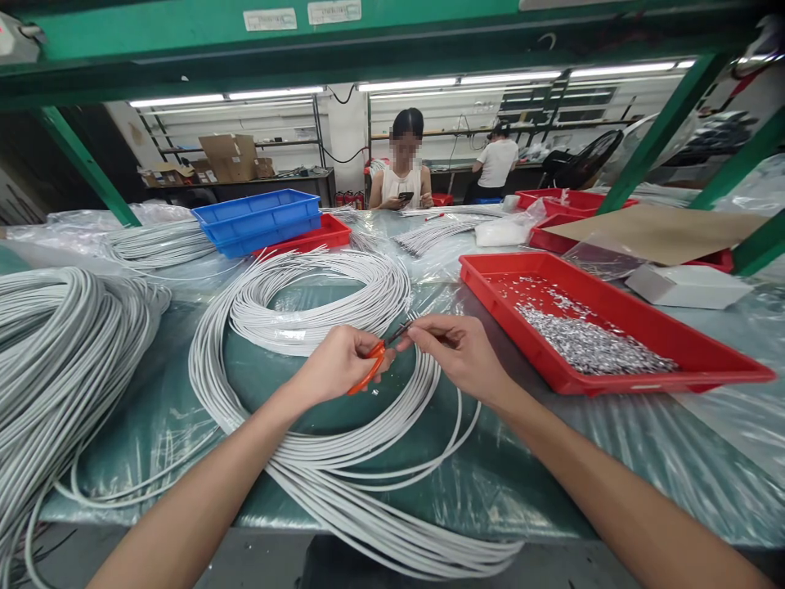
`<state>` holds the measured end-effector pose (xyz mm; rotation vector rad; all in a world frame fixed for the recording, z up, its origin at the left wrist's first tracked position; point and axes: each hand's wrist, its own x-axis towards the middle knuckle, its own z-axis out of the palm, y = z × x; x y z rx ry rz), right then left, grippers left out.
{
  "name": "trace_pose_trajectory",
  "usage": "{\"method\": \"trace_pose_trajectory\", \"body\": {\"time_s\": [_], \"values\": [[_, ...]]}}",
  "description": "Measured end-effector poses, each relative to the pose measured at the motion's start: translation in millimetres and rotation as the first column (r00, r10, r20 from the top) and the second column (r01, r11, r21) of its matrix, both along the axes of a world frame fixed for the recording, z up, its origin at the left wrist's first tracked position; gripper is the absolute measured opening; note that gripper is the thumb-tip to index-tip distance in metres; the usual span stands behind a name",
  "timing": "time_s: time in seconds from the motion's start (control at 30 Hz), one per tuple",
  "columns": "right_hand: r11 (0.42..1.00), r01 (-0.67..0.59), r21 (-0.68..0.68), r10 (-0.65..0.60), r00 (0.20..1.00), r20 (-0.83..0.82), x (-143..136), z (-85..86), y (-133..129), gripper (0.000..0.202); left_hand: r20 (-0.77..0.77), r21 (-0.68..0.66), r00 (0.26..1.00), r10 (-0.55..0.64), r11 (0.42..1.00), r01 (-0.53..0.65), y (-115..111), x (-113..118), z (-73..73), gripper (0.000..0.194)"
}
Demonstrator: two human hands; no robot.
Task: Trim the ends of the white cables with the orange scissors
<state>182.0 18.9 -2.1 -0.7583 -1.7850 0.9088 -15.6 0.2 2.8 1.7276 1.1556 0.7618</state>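
1. Your left hand (337, 360) is closed around the orange-handled scissors (370, 370), fingers wrapped at the loops, blades pointing toward your right hand (459, 353). Hold the handles lightly, so that the blades move without jerking.

2. Your right hand is closed in a pinch right by the blade tips. What sits between its thumb and finger is too small to tell; a cable end seems likely. Pinch firmly, but set the fingertips back from the cutting edges, because they look very near them here.

3. The pale cables (224, 393) lie in looped coils on the green work surface (521, 474), under and around your hands, with some ends close behind your right fingertips. Check that only the piece you mean to work on is between the blades, as a neighbouring strand could easily be nicked.

4. Both forearms reach over the coils. Brace your wrists gently and bring the two hands together, so that the tips meet steadily without dragging the loops out of shape.

5. The red tray (589, 384) of small silvery pieces (582, 339) stands to the right of your right hand, apart from it. Mind your right elbow and wrist near its front wall; a knock could scatter the pieces.

6. A larger cable bundle (67, 352) lies to your left, well apart from the scissors.
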Motion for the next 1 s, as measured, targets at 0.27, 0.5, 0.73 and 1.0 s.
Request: {"method": "trace_pose_trajectory", "body": {"time_s": [0.27,0.5,0.73,1.0], "values": [[0.996,0.080,0.044,-0.080,0.997,-0.002,-2.3,-2.9,-1.3,0.020,-0.031,0.005,0.999,0.016,1.000,-0.016,0.6,0.5,1.3,0.034],[0.971,-0.185,-0.150,0.166,0.978,-0.126,-1.1,-5.6,4.3,0.030,-0.058,0.088,0.998,0.007,0.996,-0.002,-0.8,0.4,-1.1,0.029],[0.778,-0.457,-0.431,0.334,0.882,-0.332,6.7,-3.9,9.0,0.023,-0.043,0.090,0.999,-0.025,0.995,0.029,-3.3,2.7,-0.1,0.030],[0.535,-0.646,-0.545,0.448,0.764,-0.465,12.1,-5.5,14.2,0.020,-0.110,0.114,0.991,-0.073,0.990,0.086,-4.3,1.8,3.1,0.030]]}}
